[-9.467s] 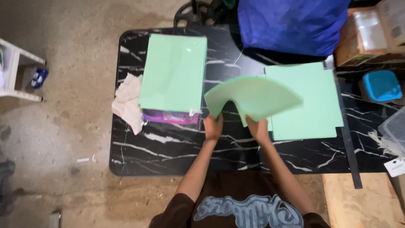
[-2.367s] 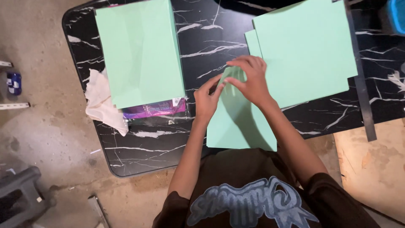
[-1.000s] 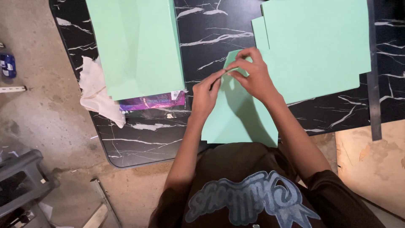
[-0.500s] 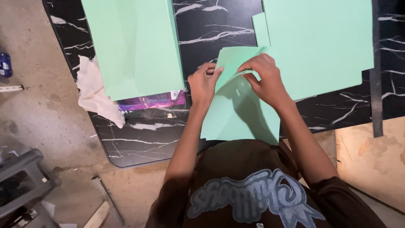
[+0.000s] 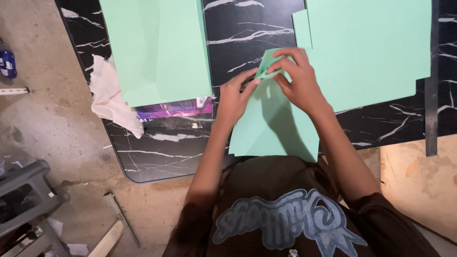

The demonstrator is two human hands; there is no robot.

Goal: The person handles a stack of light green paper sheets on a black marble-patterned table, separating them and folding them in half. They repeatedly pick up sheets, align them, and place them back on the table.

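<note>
Mint-green sheet of thin card or paper [image 5: 273, 126] lies flat on the black white-veined marble-look counter [image 5: 166, 152] directly in front of you, its near edge overhanging the counter edge toward your body, and its far left corner is turned up into a small fold. Your left hand [image 5: 234, 97] has its fingertips pinched shut on the fold from the left, and your right hand [image 5: 297, 81] is closed on the same folded corner from above and the right, so both grips meet at that one spot.

Judging by how the corner bends, the sheet is light and limp enough to crease sharply, yet likely to crumple or tear if you pull at it; it would slide readily on the glossy counter. The corner and the edges look like the best places to hold it, with the flat body left resting.

Just beyond your right hand sits a spread stack of matching mint-green sheets [image 5: 371, 52], touching or overlapping the folded sheet's far side. To the left, well apart, a taller pile of mint-green sheets [image 5: 157, 47] rests on a purple plastic-wrapped pack [image 5: 173, 108], with a crumpled cream cloth [image 5: 109, 95] beside it
</note>
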